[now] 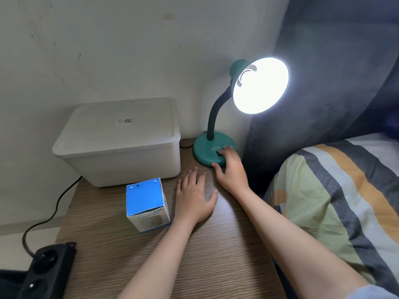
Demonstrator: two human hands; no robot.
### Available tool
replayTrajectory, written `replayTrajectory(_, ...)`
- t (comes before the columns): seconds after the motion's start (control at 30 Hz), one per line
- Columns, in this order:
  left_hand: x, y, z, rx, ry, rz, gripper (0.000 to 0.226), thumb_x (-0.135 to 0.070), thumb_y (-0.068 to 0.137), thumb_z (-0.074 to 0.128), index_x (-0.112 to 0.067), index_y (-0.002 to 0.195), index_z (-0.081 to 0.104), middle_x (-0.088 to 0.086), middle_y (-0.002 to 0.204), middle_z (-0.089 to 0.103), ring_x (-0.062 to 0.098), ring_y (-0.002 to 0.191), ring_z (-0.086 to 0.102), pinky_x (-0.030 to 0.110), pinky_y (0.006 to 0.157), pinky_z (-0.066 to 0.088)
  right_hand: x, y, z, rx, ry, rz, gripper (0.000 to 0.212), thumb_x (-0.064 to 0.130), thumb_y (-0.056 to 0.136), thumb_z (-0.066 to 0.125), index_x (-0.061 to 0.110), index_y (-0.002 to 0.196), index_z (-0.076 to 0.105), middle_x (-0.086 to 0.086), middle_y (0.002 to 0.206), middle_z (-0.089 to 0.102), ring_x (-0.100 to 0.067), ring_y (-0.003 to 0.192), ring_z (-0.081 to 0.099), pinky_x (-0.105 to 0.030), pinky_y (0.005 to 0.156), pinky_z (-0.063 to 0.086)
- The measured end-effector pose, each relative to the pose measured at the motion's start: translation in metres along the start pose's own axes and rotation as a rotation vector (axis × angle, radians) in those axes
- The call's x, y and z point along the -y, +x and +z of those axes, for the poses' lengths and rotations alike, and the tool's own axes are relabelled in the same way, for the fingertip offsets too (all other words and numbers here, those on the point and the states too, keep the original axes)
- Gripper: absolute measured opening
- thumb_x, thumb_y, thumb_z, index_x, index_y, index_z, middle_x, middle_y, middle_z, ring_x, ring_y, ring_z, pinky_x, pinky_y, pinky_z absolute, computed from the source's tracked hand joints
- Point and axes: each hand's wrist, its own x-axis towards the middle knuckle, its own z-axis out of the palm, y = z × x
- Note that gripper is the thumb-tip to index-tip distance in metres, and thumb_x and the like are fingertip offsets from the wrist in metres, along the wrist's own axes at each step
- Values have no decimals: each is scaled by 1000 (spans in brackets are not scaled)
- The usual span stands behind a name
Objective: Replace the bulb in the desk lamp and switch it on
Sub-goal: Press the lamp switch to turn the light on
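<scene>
A teal desk lamp (pixel 212 153) is seen lit at one o'clock on the wooden table (pixel 216 255), its shade (pixel 261 85) glowing white, and its base is touched by the fingers of the right hand (pixel 230 167). The left hand (pixel 194 197) is laid flat on the table at the centre, palm down, just beside a blue and white bulb box (pixel 146 205) at nine o'clock. A white lidded bin (pixel 118 141) is set at eleven o'clock, a black power strip (pixel 45 270) at seven o'clock, and striped bedding (pixel 336 197) at three o'clock
</scene>
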Motion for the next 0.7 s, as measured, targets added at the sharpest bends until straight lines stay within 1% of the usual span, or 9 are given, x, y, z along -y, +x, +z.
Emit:
replayTrajectory(0.33,0,0,0,0,-4,1,59,-51,84,45,-27,137,36,3,154,24,21,142,18,45,116,10,0,1,1,9,-1,0,42,19,84,65,5,123,54,-14,137,51,-26,138,34,-28,112,23)
replayTrajectory(0.5,0,0,-1,1,0,1,59,-51,84,45,-27,137,35,3,154,23,21,142,18,44,116,10,-1,1,1,7,-3,1,43,20,85,65,4,123,53,-14,137,51,-26,138,34,-32,113,26)
replayTrajectory(0.7,-1,1,0,-1,9,-10,60,-52,84,45,-27,138,35,3,154,24,20,142,17,44,116,10,-2,1,1,1,1,-8,41,18,83,66,5,120,55,-14,135,52,-26,136,37,-29,111,25)
